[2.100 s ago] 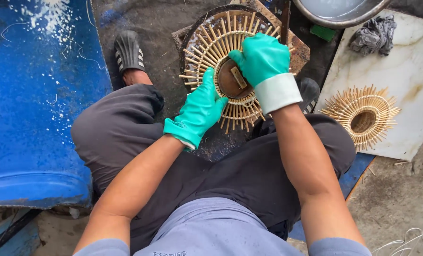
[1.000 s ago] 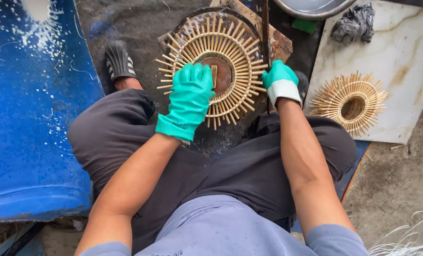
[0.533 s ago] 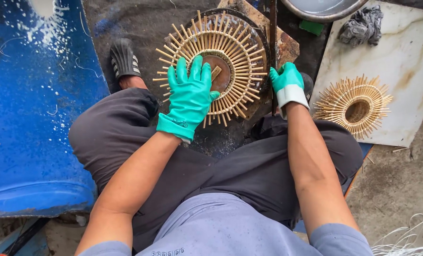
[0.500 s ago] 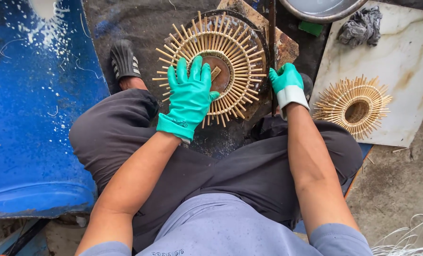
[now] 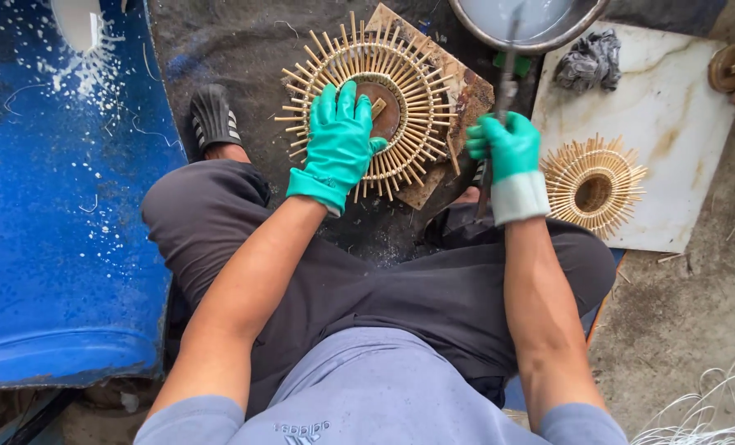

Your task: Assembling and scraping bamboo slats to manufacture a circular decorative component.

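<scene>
Green-gloved left hand [image 5: 340, 136] presses flat, fingers spread, on round bamboo sunburst frame [image 5: 400, 86]; gloved right hand [image 5: 506, 148] grips thin dark tool [image 5: 503, 74].

- I'm seeing the blue barrel [image 5: 54, 247] walling off my left side.
- The metal basin [image 5: 532, 25] and grey rag [image 5: 590, 59] are crowding the far edge.
- Bare marble slab [image 5: 680, 165] is lying open beyond the second sunburst frame [image 5: 591, 185].

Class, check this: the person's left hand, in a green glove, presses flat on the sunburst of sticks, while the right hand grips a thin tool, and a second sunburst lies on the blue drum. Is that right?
Not quite. The second sunburst lies on the pale marbled slab, not the blue drum, as the head view shows. The rest holds: the left hand presses flat on the sunburst of sticks, and the right hand grips a thin tool.
</scene>
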